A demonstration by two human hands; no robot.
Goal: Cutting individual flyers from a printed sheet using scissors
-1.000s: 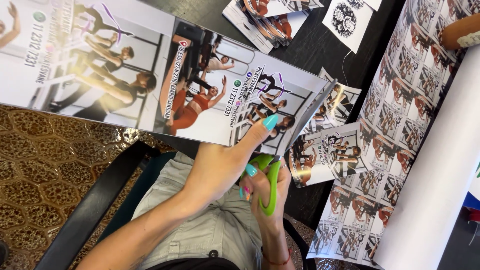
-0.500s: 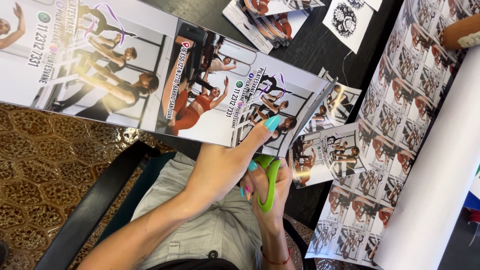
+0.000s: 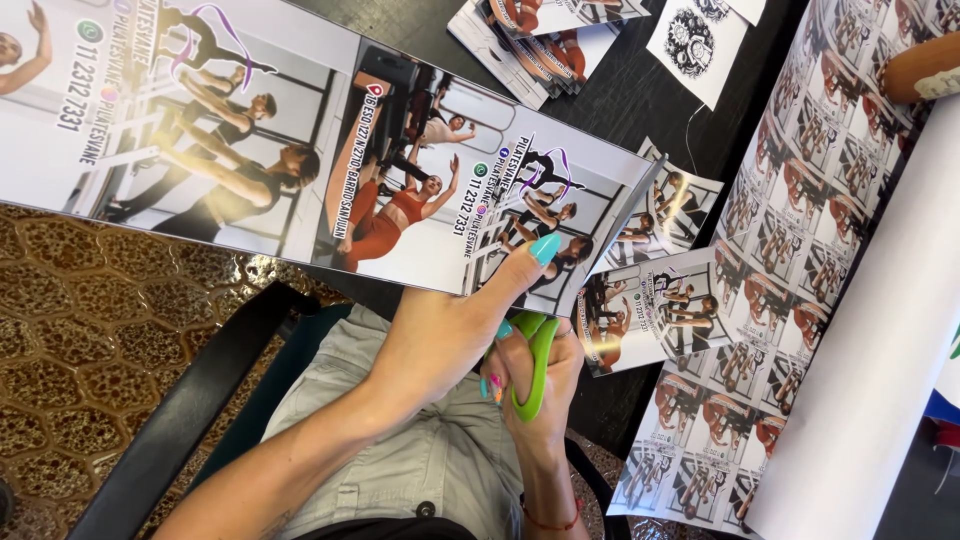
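Risk 1: the cut is wandering off line. The printed sheet is long and glossy, and it is hanging off the table edge toward 9 o'clock, so its unsupported weight is likely pulling it askew in the scissors. Risk 2: the left thumb tip, w/ teal nail, is lying just beside the blade at the sheet's 3 o'clock edge; a quick snip could nick it. Risk 3: loose cut cards at 3 o'clock of the hands could be getting caught under the blade.

Position: the left hand is pinching the sheet near its lower right corner, thumb on top, other fingers under and hidden. The sheet is running from that grip toward 10 o'clock. The right hand is clenched round the green scissor handles, directly at 3 o'clock of the left hand and touching it. The blades are extending toward 1 o'clock along the sheet's end; whether they are parted or closed cannot be told.

Elsewhere: 1 stack of cards at 12 o'clock, a wide print roll at 3 o'clock.
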